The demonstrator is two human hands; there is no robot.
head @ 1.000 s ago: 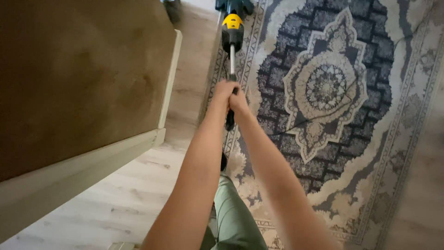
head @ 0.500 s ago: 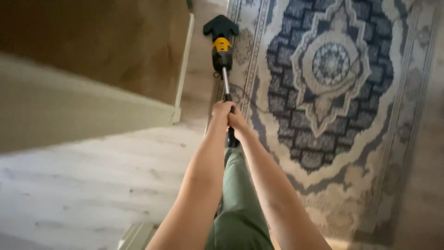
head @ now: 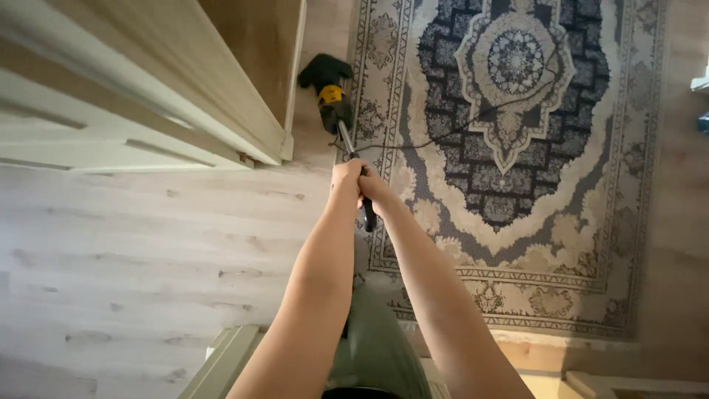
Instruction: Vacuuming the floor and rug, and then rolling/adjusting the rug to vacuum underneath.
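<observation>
I see no packages, signs or screens from here. The nearest thing to a label is the yellow band (head: 330,94) on the vacuum's dark body, at about 11 o'clock from my hands; any print on it is too small to tell.

Both bare arms extend forward from the bottom of the view, forearms converging toward the middle. Left hand (head: 346,177) and right hand (head: 375,191) meet side by side, touching, fingers curled closed in a joint grip. Left forearm runs almost straight up the view; right forearm angles in from the lower right. Elbows look nearly straight. Wrists roughly in line with the forearms. Backs of both hands face the camera; fingertips are hidden underneath.
</observation>
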